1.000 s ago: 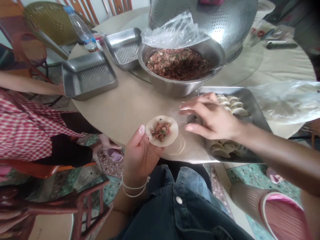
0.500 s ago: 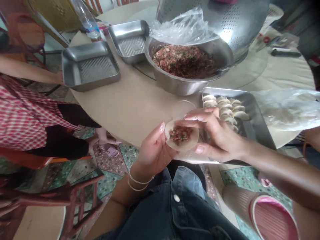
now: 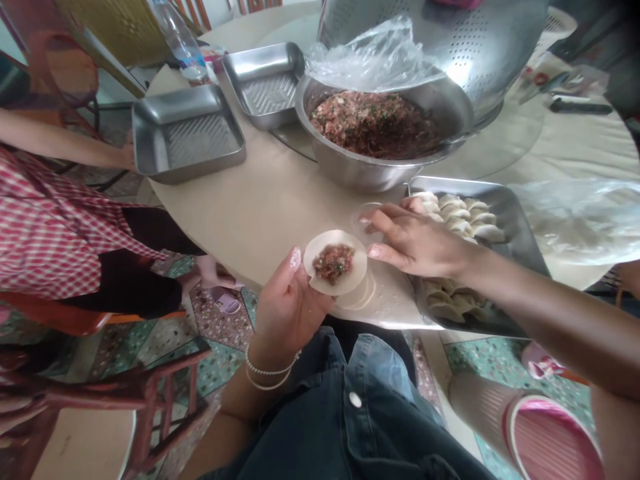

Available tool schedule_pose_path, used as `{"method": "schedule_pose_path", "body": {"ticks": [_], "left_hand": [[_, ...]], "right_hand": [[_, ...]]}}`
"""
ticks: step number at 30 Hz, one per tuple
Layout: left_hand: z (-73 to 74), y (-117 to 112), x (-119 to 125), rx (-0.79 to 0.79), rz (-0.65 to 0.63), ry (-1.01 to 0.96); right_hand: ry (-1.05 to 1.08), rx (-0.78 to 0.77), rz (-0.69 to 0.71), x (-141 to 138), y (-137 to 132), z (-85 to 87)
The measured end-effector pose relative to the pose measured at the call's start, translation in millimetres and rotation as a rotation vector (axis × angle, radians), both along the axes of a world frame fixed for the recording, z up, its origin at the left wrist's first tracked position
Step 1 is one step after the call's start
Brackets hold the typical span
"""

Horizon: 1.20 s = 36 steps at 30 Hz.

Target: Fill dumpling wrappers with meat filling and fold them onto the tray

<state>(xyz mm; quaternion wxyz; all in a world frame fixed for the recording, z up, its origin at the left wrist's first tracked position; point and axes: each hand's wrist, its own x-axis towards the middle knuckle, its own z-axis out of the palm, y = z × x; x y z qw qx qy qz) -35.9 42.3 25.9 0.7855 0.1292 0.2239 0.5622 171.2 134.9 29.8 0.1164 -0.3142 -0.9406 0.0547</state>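
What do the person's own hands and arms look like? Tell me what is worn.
Both forearms are bare, no sleeves in view. The left hand has long, pale pink nails, and its wrist carries two thin bracelets, one of small white beads. The right hand has the same nails; no ring or bracelet shows.

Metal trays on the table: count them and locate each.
3. One empty tray at the table's left edge; a second empty tray behind it, beside the filling bowl; a third tray, holding dumplings, by the right hand. Others may be hidden.

Right hand (image 3: 417, 241) lifted off wrapper (image 3: 335, 263), back at dish (image 3: 367, 215).
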Motion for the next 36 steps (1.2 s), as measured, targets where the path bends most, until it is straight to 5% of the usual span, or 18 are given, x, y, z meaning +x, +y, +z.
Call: {"method": "schedule_pose_path", "body": {"ticks": [7, 15, 17, 22, 26, 30, 36], "left_hand": [[1.4, -1, 10, -0.027, -0.135, -0.052], [5.7, 0, 23, 0.025, -0.280, -0.103], [4.8, 0, 19, 0.023, -0.263, -0.091], [1.8, -2, 3, -0.002, -0.031, 0.012], [1.8, -3, -6, -0.026, 0.143, 0.097], [4.1, -2, -5, -0.029, 0.122, 0.083], [5.2, -3, 12, 0.017, -0.056, -0.018]], "right_hand": [[0.374, -0.042, 0.036, -3, -35, 32.6], [0.225, -0.012, 0.232, -9, -61, 29.8], [0.266, 0.015, 0.225, -4, -57, 29.5], [0.213, 0.039, -0.078, 5, -22, 19.1], [-0.050, 0.082, -0.022, -1, 1, 1.9], [-0.045, 0.128, 0.013, -5, -2, 2.9], [0.270, 0.110, 0.059, -4, -39, 32.2]]}}
